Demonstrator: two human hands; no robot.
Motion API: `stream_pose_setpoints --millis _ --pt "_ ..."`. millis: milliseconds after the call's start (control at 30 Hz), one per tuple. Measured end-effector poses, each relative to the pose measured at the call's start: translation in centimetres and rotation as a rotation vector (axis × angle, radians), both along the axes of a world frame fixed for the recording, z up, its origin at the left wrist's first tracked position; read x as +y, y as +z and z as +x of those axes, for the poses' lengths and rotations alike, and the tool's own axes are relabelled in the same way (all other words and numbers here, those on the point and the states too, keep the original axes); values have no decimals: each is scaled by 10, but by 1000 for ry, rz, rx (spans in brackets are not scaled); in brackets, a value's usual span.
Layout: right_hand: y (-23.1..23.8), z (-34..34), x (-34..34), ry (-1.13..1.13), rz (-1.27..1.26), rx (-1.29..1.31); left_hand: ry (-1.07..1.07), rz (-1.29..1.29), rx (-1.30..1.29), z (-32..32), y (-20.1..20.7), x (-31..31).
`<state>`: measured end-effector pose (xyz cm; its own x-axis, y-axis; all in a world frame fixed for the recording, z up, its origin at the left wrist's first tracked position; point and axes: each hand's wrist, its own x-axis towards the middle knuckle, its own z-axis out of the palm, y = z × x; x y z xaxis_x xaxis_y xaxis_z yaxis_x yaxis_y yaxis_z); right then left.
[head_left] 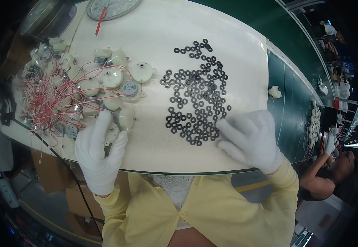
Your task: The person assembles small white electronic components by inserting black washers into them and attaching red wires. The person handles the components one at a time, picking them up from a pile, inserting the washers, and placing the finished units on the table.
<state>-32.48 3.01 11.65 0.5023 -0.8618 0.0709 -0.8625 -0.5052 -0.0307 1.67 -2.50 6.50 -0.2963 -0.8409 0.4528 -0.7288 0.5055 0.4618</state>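
My left hand (98, 154), in a white glove, is at the near edge of a pile of small motors with white plastic housings. Its forefinger and thumb lie on either side of one white-housed motor (112, 133), gripping it. My right hand (251, 138), also gloved, rests at the near right side of many small black rings (199, 92) scattered on the white table (154, 140). Its forefinger tip touches the outermost rings, and thumb and forefinger are apart with nothing visible between them. Red wires (51, 99) tangle over the motor pile (90, 86).
A round clear-covered tray (113, 9) lies at the far left, with a red stick-like tool (100, 21) across its rim. Behind the pile stands a round container (49, 18). Cardboard boxes (84, 199) sit below the table. Another person (323, 177) works at the right by a green surface (288, 111).
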Motion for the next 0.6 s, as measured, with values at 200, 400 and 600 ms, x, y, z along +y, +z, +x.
stream_pose_setpoints --millis 200,400,600 --pt "10 -8 -6 -108 -16 -12 10 -17 2 -1 0 0" --pt "-3 -17 -12 -99 -56 2 29 -16 16 5 -4 6" --pt "-8 -16 -7 -88 8 -240 93 -31 218 15 -16 26"
